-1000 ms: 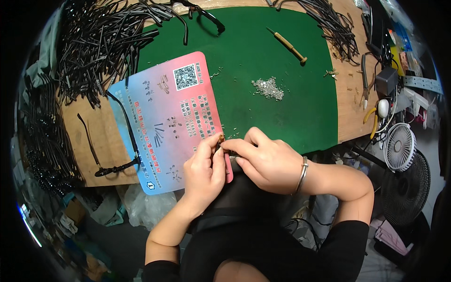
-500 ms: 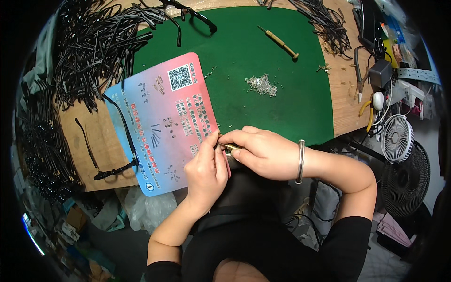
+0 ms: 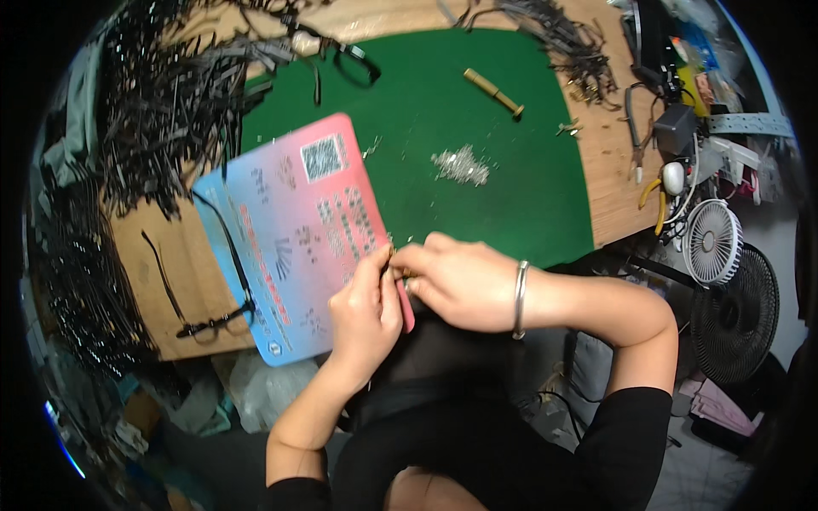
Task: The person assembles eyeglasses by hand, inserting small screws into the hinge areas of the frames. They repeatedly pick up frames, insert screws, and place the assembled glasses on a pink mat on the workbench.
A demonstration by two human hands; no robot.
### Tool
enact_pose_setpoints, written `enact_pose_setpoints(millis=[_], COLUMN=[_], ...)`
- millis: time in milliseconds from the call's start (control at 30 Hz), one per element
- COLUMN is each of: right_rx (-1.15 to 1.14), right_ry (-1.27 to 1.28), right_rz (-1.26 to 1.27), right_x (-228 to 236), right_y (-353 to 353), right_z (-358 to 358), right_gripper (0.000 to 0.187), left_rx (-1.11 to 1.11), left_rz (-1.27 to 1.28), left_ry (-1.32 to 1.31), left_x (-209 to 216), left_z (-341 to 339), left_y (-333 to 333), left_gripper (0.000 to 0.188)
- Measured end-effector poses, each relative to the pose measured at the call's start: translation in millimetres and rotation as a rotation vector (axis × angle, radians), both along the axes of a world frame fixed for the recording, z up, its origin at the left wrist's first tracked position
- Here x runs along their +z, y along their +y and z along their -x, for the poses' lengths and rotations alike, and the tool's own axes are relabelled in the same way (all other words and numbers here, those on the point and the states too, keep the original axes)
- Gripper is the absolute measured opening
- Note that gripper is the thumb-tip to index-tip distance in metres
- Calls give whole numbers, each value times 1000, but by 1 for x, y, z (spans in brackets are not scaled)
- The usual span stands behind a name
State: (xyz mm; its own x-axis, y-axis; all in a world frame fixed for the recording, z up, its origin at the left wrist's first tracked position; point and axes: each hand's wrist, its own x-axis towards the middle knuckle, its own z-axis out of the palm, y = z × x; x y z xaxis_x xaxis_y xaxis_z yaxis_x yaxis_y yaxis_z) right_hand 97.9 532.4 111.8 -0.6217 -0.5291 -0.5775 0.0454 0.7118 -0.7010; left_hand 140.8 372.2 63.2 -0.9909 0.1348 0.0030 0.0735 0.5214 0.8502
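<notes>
My hands meet at the near edge of the green mat (image 3: pixel 520 221), over the right edge of a pink-and-blue printed pad (image 3: pixel 298 209). My right hand (image 3: pixel 469 285), a silver bangle on its wrist, is closed round a small brass screwdriver (image 3: pixel 408 273), mostly covered by the fingers. Facing it, my left hand (image 3: pixel 362 311) pinches something small at the tool's tip; blur and fingers hide what it is. Tiny screws and metal parts (image 3: pixel 281 258) lie in groups on the pad. A black glasses frame (image 3: pixel 213 324) lies across the pad's left edge.
Another brass screwdriver (image 3: pixel 494 94) and a heap of tiny clear-silvery pieces (image 3: pixel 461 166) lie on the mat. Dark temple arms (image 3: pixel 170 111) are piled at left, more (image 3: pixel 567 43) at far right. Pliers (image 3: pixel 654 204) and a white fan (image 3: pixel 713 243) stand along the right side.
The whole view has shifted slightly and blurred. My hands stay together at the same place by the pad, and less of the brass screwdriver shows between my fingers.
</notes>
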Motion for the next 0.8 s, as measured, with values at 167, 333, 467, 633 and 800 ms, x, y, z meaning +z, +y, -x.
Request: enact_pose_setpoints(millis=[167, 333, 467, 633, 800], right_rx=[52, -107, -153, -107, -251], right_ry=[212, 332, 345, 367, 293], right_rz=[-3, 28, 168, 246, 468], right_x=[14, -20, -32, -36, -48], right_y=[24, 43, 67, 66, 84], right_z=[-16, -15, -17, -9, -13], right_gripper=[37, 38, 34, 31, 31], left_rx=[18, -127, -270, -390, -617], left_rz=[5, -65, 62, 795, 841], left_ry=[-58, -90, 165, 654, 887], left_x=[10, 16, 27, 8, -22], left_z=[5, 24, 84, 254, 303], left_y=[0, 16, 31, 97, 100], left_gripper=[26, 23, 18, 21, 17])
